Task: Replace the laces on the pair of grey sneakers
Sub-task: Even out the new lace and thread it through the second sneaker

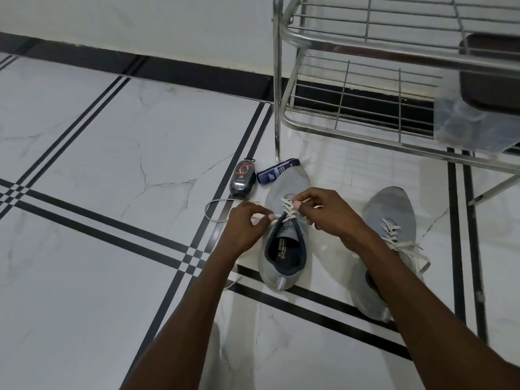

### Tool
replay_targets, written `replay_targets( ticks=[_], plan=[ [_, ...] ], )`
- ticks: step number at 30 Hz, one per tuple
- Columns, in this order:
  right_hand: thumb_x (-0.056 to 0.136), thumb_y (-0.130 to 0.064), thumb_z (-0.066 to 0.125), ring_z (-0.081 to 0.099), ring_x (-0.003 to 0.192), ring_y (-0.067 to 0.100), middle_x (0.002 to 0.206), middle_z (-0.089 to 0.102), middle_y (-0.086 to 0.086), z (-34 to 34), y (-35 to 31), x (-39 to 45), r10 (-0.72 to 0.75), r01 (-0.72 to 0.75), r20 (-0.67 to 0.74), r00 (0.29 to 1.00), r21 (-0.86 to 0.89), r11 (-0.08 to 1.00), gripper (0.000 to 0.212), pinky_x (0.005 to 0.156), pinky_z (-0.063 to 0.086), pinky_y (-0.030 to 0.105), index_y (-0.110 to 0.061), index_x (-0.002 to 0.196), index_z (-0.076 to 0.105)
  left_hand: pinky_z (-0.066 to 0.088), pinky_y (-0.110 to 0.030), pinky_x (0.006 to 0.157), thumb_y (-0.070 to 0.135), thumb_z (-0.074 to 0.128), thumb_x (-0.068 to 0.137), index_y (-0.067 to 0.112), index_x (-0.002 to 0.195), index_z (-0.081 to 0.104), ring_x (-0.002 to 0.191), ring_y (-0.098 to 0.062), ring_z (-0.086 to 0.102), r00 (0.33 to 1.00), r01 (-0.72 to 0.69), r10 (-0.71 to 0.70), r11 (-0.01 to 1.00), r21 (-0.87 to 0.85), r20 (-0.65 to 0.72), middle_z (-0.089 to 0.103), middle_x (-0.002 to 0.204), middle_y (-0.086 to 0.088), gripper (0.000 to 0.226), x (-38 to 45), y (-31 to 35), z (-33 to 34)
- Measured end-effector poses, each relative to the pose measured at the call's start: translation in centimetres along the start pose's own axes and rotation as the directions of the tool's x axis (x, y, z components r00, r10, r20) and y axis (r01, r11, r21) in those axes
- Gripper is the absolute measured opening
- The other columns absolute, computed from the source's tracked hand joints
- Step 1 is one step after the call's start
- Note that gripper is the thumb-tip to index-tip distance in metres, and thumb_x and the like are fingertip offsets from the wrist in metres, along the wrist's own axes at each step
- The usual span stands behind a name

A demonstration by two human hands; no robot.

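At the frame's centre, a grey sneaker (284, 237) was stood on the tiled floor (98, 153), its white lace (287, 211) pinched in the grip of both hands: the left hand (243, 229) at its left side, the right hand (327, 213) over the eyelets. A second sneaker (389, 218), already laced, was placed at lower right. A grey lace (215, 211), a bottle (242, 180) and a blue pack (277, 171) were seen just above, beside a rack (365, 49).
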State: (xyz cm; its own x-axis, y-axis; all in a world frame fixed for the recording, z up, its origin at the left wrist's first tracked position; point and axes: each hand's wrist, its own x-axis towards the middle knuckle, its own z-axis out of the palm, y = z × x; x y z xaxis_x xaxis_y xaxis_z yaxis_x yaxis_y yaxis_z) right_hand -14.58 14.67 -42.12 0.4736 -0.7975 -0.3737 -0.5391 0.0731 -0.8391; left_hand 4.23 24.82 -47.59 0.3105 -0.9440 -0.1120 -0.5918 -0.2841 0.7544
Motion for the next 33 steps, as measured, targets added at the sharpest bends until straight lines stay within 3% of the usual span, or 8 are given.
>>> replay_targets(
  ticks=[6, 13, 19, 23, 26, 29, 31, 33],
  plan=[
    [0.096, -0.027, 0.063, 0.063, 0.081, 0.006, 0.096, 0.072, -0.003, 2.1, -1.0, 0.5, -0.133, 0.121, -0.03, 0.991, -0.253, 0.96, 0.021, 0.067, 0.043, 0.014, -0.024, 0.115, 0.073, 0.038, -0.049, 0.102, 0.05, 0.053, 0.099, 0.031, 0.087, 0.063, 0.117, -0.022, 0.048, 0.989, 0.111, -0.119, 0.99, 0.089, 0.088, 0.059, 0.111, 0.004, 0.024, -0.4, 0.0, -0.3],
    [0.1, -0.03, 0.057, 0.066, 0.077, 0.011, 0.087, 0.072, -0.001, 4.6, -4.1, 1.7, -0.14, 0.29, 0.35, 0.926, -0.425, 0.857, 0.02, 0.074, 0.049, 0.027, -0.021, 0.102, 0.075, 0.039, -0.043, 0.095, 0.05, 0.035, 0.093, 0.027, 0.088, 0.064, 0.101, -0.014, 0.052, 0.986, 0.164, -0.168, 0.977, -0.139, -0.02, 0.062, 0.099, 0.005, 0.037, -2.0, 1.2, -6.3],
    [0.095, -0.01, 0.053, 0.069, 0.095, 0.023, 0.102, 0.073, 0.007, 3.3, -2.5, 3.7, -0.072, 0.03, -0.246, 0.967, -0.171, 0.985, 0.025, 0.086, 0.055, 0.028, -0.021, 0.111, 0.069, 0.04, -0.044, 0.088, 0.05, 0.038, 0.098, 0.018, 0.075, 0.054, 0.074, -0.016, 0.053, 0.963, 0.182, -0.207, 0.972, -0.151, -0.173, 0.059, 0.076, -0.007, 0.043, -3.0, -1.2, -11.2],
    [0.095, -0.021, 0.066, 0.067, 0.071, 0.01, 0.089, 0.075, -0.004, 5.1, -4.2, 2.4, -0.134, 0.148, 0.147, 0.98, -0.087, 0.985, 0.056, 0.069, 0.055, 0.027, -0.031, 0.146, 0.046, 0.042, -0.029, 0.066, 0.05, 0.043, 0.102, 0.025, 0.078, 0.06, 0.071, -0.01, 0.057, 0.988, 0.145, -0.148, 0.988, -0.05, -0.048, 0.063, 0.074, 0.003, 0.039, -3.5, -0.2, -9.9],
    [0.099, -0.028, 0.062, 0.065, 0.062, 0.007, 0.079, 0.075, -0.006, 6.2, -5.5, 1.5, -0.164, 0.261, 0.407, 0.899, -0.193, 0.946, 0.019, 0.065, 0.057, 0.029, -0.028, 0.118, 0.066, 0.053, -0.035, 0.07, 0.063, 0.042, 0.095, 0.026, 0.083, 0.066, 0.082, -0.018, 0.065, 0.994, 0.109, -0.108, 0.993, -0.053, 0.019, 0.069, 0.082, -0.002, 0.046, -3.0, 0.6, -8.8],
    [0.1, -0.012, 0.051, 0.064, 0.067, 0.011, 0.076, 0.07, -0.003, 5.7, -5.0, 2.3, -0.138, 0.161, 0.115, 0.984, -0.232, 0.959, 0.023, 0.065, 0.05, 0.027, -0.023, 0.09, 0.069, 0.05, -0.027, 0.064, 0.059, 0.044, 0.098, 0.026, 0.082, 0.066, 0.081, -0.017, 0.065, 0.99, 0.141, -0.14, 0.986, -0.089, 0.013, 0.069, 0.083, -0.002, 0.044, -2.9, 0.0, -9.1],
    [0.099, -0.007, 0.047, 0.067, 0.075, 0.013, 0.086, 0.071, 0.004, 4.7, -4.2, 3.0, -0.171, 0.132, -0.223, 0.96, -0.18, 0.975, 0.025, 0.07, 0.052, 0.025, -0.017, 0.101, 0.071, 0.042, -0.025, 0.063, 0.051, 0.046, 0.103, 0.027, 0.08, 0.066, 0.071, -0.011, 0.058, 0.989, 0.139, -0.142, 0.987, -0.081, -0.043, 0.067, 0.078, 0.002, 0.038, -3.2, -0.9, -9.5],
    [0.098, -0.004, 0.049, 0.067, 0.076, 0.008, 0.093, 0.073, 0.009, 4.1, -3.9, 3.1, -0.167, 0.153, -0.195, 0.966, -0.088, 0.984, 0.04, 0.063, 0.05, 0.012, -0.02, 0.132, 0.062, 0.041, -0.026, 0.061, 0.049, 0.047, 0.104, 0.028, 0.08, 0.066, 0.063, -0.007, 0.053, 0.989, 0.119, -0.123, 0.991, -0.059, -0.079, 0.065, 0.075, 0.003, 0.037, -3.3, -1.2, -9.5]
  ],
)
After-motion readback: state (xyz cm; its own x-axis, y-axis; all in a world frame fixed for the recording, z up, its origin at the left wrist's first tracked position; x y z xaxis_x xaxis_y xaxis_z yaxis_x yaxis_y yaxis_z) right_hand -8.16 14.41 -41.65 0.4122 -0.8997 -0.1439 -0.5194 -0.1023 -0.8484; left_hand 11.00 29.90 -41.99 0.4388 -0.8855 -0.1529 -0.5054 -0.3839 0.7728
